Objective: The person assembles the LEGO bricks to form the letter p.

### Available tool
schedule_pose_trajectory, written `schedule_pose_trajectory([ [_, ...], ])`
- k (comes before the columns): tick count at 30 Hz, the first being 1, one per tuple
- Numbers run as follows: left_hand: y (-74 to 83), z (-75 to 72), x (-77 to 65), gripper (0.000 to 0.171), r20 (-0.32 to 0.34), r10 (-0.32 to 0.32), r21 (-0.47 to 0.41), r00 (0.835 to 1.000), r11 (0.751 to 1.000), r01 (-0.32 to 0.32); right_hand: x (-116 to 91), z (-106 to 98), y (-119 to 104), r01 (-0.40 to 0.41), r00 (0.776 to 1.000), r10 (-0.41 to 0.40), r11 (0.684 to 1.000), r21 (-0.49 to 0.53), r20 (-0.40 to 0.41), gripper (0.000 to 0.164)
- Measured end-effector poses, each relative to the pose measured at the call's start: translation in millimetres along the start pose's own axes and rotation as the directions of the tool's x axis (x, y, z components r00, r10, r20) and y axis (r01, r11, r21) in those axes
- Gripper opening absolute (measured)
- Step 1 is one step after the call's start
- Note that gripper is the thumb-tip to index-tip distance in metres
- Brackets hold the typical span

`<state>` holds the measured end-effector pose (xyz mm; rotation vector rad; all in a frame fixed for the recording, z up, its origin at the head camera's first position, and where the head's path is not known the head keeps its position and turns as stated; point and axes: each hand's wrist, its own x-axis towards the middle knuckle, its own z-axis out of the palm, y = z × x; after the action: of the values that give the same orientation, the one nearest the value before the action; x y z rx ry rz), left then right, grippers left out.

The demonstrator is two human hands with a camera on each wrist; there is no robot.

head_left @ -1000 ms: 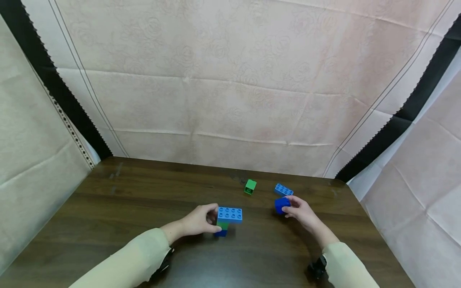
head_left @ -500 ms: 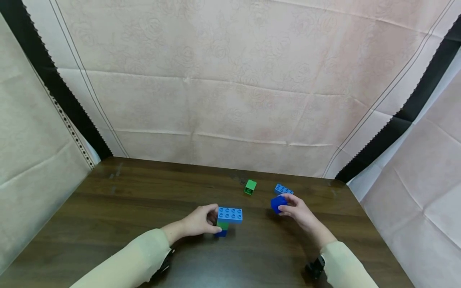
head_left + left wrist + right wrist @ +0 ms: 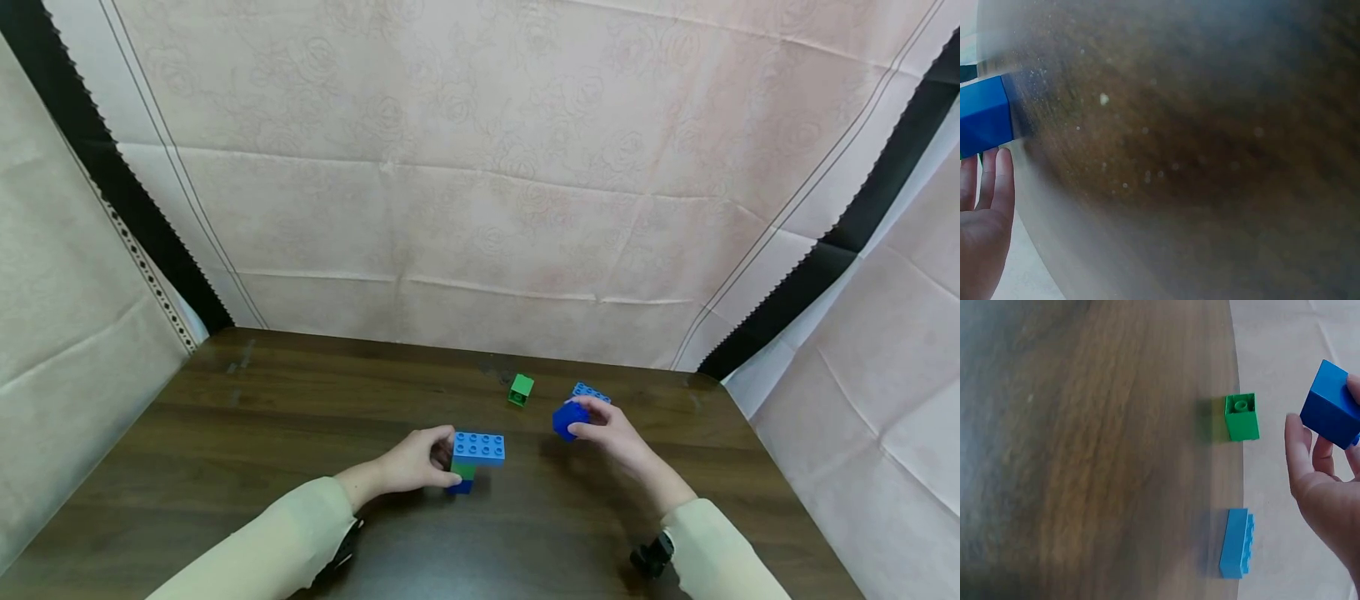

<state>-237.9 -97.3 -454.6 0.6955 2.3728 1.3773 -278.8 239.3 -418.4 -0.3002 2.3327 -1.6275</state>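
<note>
My left hand [image 3: 416,458] grips the lower part of a small stack of toy bricks standing on the table. On top is a long light blue brick [image 3: 478,448] with its studs up; beneath it come a green brick [image 3: 463,471] and a dark blue brick [image 3: 461,487]. The long brick juts out to the right past the lower ones. Right of the stack, my right hand [image 3: 611,429] pinches a dark blue brick [image 3: 567,422] between thumb and fingers, tilted and raised off the table. The right wrist view shows this blue brick [image 3: 1333,406] from its smooth sides.
Near the far edge of the wooden table [image 3: 337,383] lies a green brick [image 3: 521,389], tipped with its hollow underside showing. A second light blue brick [image 3: 589,392] lies behind my right hand, partly covered by it. A pale cloth [image 3: 450,208] hangs behind the table.
My right hand has moved a little to the left and away from me with the dark blue brick, turning it as it goes. The left hand and the stack have stayed put.
</note>
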Motion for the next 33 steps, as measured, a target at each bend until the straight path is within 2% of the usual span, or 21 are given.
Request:
schedule_pose_trajectory([
  [6, 0.3, 0.2, -0.4, 0.029, -0.002, 0.002, 0.000, 1.000, 1.000, -0.002, -0.5, 6.8, -7.8, 0.006, 1.000, -0.007, 0.999, 0.035, 0.025, 0.052],
  [21, 0.2, 0.8, -1.2, 0.030, -0.008, 0.002, -0.025, 1.000, 1.000, -0.002, -0.4, 26.0, -26.9, 0.088, 0.994, -0.088, 0.996, 0.001, 0.068, 0.050],
  [33, -0.7, 1.0, -1.5, 0.030, -0.007, 0.008, -0.036, 1.000, 0.999, -0.008, -0.4, 40.0, -45.5, 0.080, 0.995, -0.077, 0.995, -0.057, 0.057, 0.052],
])
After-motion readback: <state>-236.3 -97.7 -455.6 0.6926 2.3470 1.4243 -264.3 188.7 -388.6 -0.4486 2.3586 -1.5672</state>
